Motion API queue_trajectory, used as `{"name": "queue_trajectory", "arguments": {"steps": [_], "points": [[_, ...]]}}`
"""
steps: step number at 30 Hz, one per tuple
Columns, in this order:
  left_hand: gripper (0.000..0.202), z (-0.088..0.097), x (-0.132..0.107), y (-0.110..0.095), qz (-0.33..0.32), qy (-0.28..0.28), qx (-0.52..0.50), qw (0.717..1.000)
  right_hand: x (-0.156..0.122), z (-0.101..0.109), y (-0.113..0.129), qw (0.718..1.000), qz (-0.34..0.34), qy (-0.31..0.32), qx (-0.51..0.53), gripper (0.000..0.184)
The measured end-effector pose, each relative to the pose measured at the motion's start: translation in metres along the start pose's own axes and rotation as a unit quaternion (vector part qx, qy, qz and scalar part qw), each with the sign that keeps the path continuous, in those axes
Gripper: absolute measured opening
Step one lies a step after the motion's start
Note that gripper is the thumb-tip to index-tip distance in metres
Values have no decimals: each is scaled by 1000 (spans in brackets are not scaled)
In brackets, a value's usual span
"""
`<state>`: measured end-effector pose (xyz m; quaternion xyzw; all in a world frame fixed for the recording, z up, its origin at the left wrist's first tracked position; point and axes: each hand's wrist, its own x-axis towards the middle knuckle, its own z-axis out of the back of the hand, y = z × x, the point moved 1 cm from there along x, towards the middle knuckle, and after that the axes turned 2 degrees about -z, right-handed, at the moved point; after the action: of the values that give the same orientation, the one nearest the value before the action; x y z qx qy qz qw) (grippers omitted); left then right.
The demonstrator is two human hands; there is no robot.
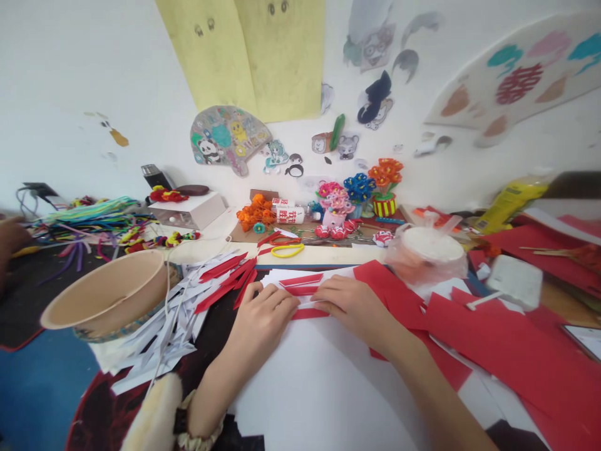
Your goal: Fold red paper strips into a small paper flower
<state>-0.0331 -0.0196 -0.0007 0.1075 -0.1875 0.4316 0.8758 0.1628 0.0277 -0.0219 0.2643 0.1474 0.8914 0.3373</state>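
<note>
1. Left hand (263, 310) and right hand (350, 304) are curling fingers (285, 304) against red paper strips (303, 290), grip unclear.
2. Strips are lying on white sheets (328, 382) toward the bench's (213, 335) back edge.
3. Cutouts (230, 136) are dotting the wall (94, 62) behind.

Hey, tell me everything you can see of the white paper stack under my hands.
The white paper stack looks like several loose sheets of plain paper with uneven edges, lying flat on a dark surface. Its near part is blank white, softly shadowed toward the right. Your left hand and right hand are over its far part, with red strips between them. Larger red paper borders its far right side. The number of sheets can't be made out.
</note>
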Motion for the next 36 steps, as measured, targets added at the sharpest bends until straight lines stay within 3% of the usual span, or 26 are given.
{"name": "queue_trajectory", "arguments": {"steps": [8,13,19,25,31,36], "points": [[20,-3,-4,1,0,-5,-11,1000,-2,0,1,1000,-15,9,21,18],[20,-1,-2,-1,19,-30,-25,999,-3,0,0,997,-12,-31,71,16],[18,-1,-1,2,39,-22,-43,998,-4,0,-2,991,-6,-61,120,16],[13,0,-9,8,103,-26,-61,993,-3,9,-2,982,-59,-117,133,11],[13,-11,-11,4,120,33,-49,991,-4,20,-9,969,-103,-199,105,14],[8,-20,-9,0,100,59,-64,991,-4,22,-8,965,-103,-216,106,14]]}}
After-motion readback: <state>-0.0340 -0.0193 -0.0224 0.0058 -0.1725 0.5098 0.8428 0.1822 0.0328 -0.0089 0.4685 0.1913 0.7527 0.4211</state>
